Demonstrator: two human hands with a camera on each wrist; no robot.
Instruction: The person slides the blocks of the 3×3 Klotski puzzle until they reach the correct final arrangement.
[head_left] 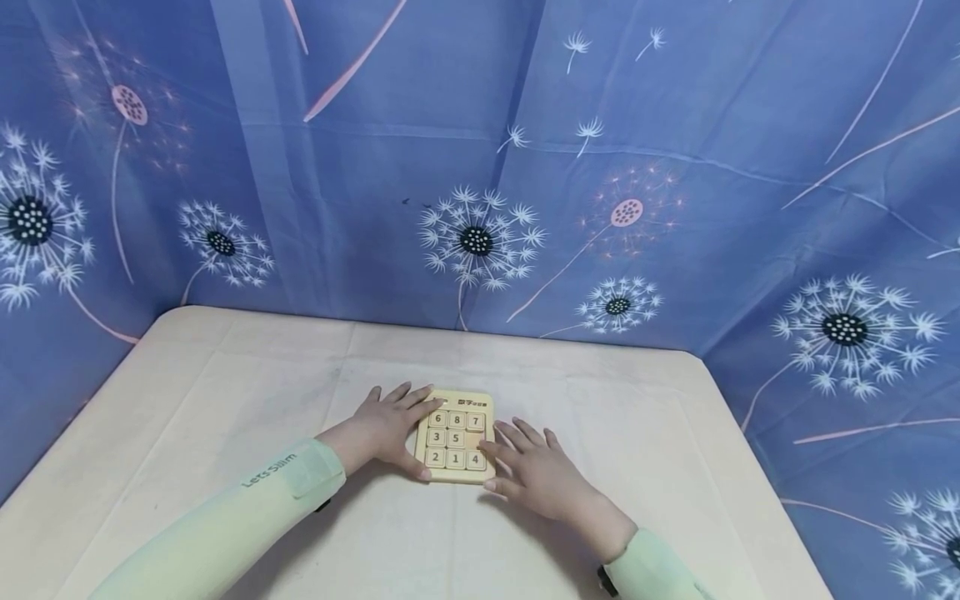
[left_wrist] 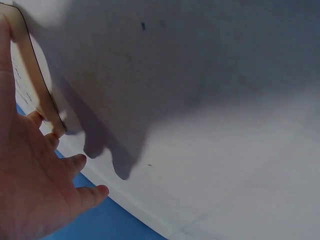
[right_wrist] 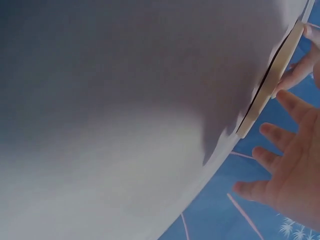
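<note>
While the head view is showing the number puzzle's [head_left: 459, 477] tiled face, both wrist views are revealing its side edge [left_wrist: 37, 82]. The puzzle is lying on the table [head_left: 600, 392] between two hands: the left hand's [head_left: 386, 425] fingers, spread apart, are touching its left side; the right hand's [head_left: 543, 477], also apart, are lying along its right side, the index beside the gap.

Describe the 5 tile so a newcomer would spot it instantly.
On the pale table, between the left hand and the right hand, lies a yellow number puzzle. The 5 tile sits at the grid's centre, beside the 3 tile. Unlike its neighbours, it bears a 5, with the vacant slot directly to its right.
</note>
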